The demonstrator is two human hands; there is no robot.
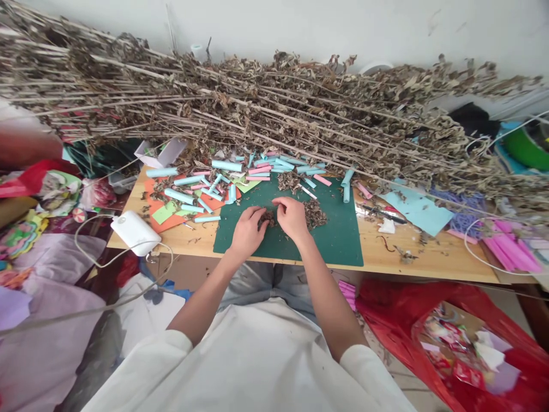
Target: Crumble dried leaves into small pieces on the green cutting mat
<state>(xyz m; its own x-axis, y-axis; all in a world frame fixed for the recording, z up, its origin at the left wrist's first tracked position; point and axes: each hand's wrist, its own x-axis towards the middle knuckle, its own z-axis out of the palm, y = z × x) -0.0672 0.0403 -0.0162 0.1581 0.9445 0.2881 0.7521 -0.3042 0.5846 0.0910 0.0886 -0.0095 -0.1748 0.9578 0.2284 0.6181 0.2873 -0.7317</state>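
Observation:
My left hand (247, 232) rests on the dark green mat (338, 243), its fingers curled and closed on a small heap of dried leaves (269, 218). Just to the right, my right hand (292, 218) has its fingers bent and closed by the same heap; whatever they hold is hidden. Beside the right hand lies a second pile of crumbled leaves (315, 214). A thin white stick-like piece (307, 191) lies above that pile. Rolled blue paper tubes (226, 166) and pink paper tubes (322, 180) are scattered along the mat's far edge and to its left.
Long dried plant stalks (240, 109) cover the back of the wooden table (369, 252). A white power bank (135, 232) with a cable sits at the left edge. On the right lie a blue sheet (420, 209) and a black pen (388, 215). A red plastic bag (386, 303) stands below.

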